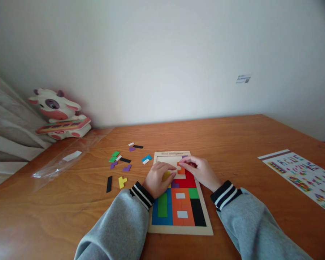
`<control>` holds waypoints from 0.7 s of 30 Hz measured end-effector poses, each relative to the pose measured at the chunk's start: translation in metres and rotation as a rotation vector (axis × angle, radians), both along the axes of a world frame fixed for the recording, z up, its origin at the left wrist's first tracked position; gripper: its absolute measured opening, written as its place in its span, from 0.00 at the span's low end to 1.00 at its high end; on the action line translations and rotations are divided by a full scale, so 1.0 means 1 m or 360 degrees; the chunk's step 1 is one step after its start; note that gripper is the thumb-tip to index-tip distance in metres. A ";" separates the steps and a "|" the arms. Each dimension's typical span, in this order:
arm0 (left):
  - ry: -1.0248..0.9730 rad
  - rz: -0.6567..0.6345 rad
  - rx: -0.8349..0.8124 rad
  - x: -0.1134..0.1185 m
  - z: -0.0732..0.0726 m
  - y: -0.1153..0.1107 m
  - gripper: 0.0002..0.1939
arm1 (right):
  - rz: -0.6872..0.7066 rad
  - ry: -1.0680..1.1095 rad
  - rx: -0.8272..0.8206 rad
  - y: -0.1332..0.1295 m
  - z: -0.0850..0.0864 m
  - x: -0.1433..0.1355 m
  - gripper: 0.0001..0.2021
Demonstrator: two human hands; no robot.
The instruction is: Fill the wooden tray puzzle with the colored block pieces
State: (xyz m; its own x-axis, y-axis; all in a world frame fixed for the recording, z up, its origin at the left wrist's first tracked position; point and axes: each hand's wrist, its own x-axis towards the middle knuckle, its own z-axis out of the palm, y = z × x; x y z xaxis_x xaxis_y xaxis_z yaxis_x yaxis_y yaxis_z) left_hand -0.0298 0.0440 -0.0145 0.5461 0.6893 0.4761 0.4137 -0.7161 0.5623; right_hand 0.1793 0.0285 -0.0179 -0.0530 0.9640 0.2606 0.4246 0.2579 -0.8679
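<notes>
A wooden puzzle board lies in front of me, its lower part filled with coloured flat pieces. My left hand rests over the board's left side, thumb and forefinger curved with a gap between them. Below these fingers a yellow piece shows in part. My right hand is at the upper right of the frame, thumb and forefinger closed at the top of an orange piece. A red piece lies below that hand, and a purple piece lies nearby.
Left of the board lie several loose pieces, among them a yellow one, a black one and a blue-and-white pair. A clear plastic bag and a cow toy keyboard are farther left. A printed sheet lies right.
</notes>
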 end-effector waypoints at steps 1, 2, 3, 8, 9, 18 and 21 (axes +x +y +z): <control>0.0017 -0.0016 0.0031 0.000 0.000 0.000 0.08 | 0.0027 -0.0074 0.0025 0.001 -0.001 0.001 0.09; 0.0043 -0.0039 0.0058 0.000 0.000 0.000 0.08 | 0.0059 -0.0156 0.0067 0.002 -0.001 0.001 0.09; 0.0078 -0.0069 0.0080 0.000 0.000 -0.001 0.09 | 0.0089 -0.0243 0.0123 0.003 -0.002 0.001 0.08; 0.0278 -0.0200 0.0140 0.000 0.002 -0.004 0.13 | 0.0098 -0.0482 0.0304 0.007 -0.009 0.002 0.07; 0.0303 -0.0205 0.0148 0.000 0.002 -0.004 0.14 | 0.0083 -0.0490 0.0305 0.007 -0.010 0.002 0.07; 0.0416 -0.0277 0.0285 0.000 0.003 -0.005 0.14 | 0.0124 -0.0607 0.0283 0.003 -0.004 0.008 0.04; 0.0451 -0.0284 0.0340 -0.001 0.004 -0.005 0.14 | 0.0109 -0.0615 0.0287 0.002 -0.004 0.008 0.06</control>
State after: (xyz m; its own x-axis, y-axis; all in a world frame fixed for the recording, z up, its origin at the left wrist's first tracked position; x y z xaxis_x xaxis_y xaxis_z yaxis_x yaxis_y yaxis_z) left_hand -0.0311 0.0392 -0.0108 0.7786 0.4734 0.4118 0.3895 -0.8792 0.2744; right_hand 0.1871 0.0305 -0.0218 -0.2421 0.8957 0.3731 0.6862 0.4299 -0.5868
